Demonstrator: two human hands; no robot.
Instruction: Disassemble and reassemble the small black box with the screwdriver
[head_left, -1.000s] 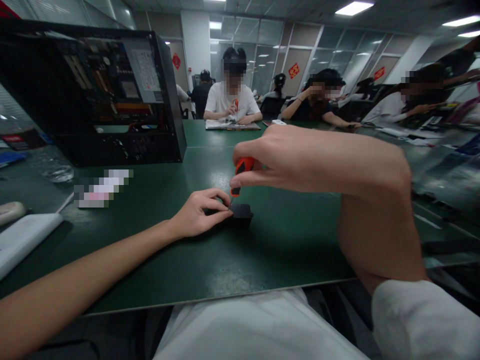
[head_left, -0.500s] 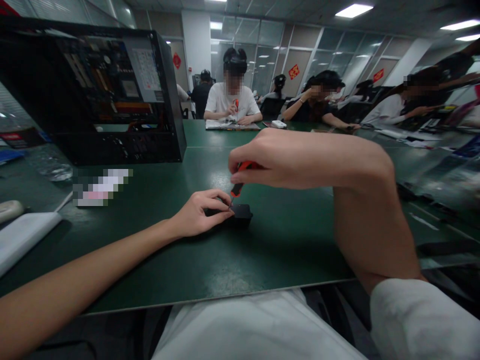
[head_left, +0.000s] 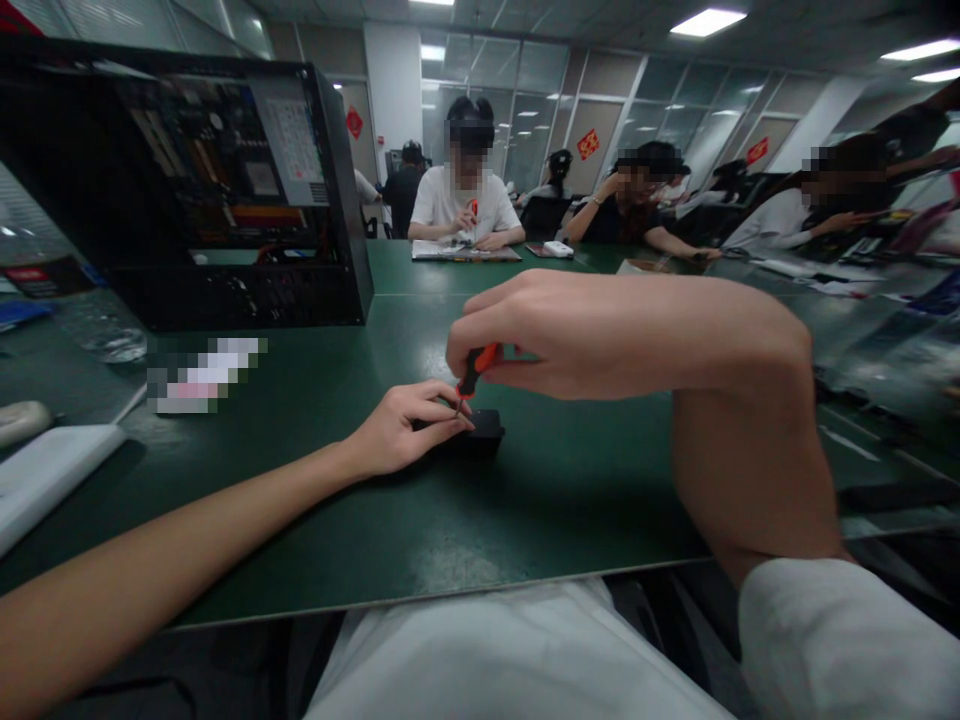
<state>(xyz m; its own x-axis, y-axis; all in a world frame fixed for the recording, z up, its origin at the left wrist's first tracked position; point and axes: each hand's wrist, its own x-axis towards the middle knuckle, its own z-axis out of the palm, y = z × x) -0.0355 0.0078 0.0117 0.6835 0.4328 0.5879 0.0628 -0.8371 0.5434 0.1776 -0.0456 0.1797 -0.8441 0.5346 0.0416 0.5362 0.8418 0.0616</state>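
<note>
Fingers (head_left: 459, 350) of right hand (head_left: 540, 325) gripping screwdriver (head_left: 470, 376).
Left hand (head_left: 394, 432): fingers (head_left: 439, 433) narrow beneath it, by black box (head_left: 487, 424); cannot tell if holding.

Glossy tabletop (head_left: 420, 560), matt plastic-looking block (head_left: 487, 428), plastic screwdriver handle (head_left: 471, 376), cloth sleeve (head_left: 817, 620)

"How's the left arm (head_left: 247, 515)?"
"Stretched forward, left grip (head_left: 397, 428) low, thumb and fingertips (head_left: 459, 428) close together."
"And the right?"
"Wrist (head_left: 780, 345) sharply bent, right grip (head_left: 517, 335) curled closed, higher than the left."
</note>
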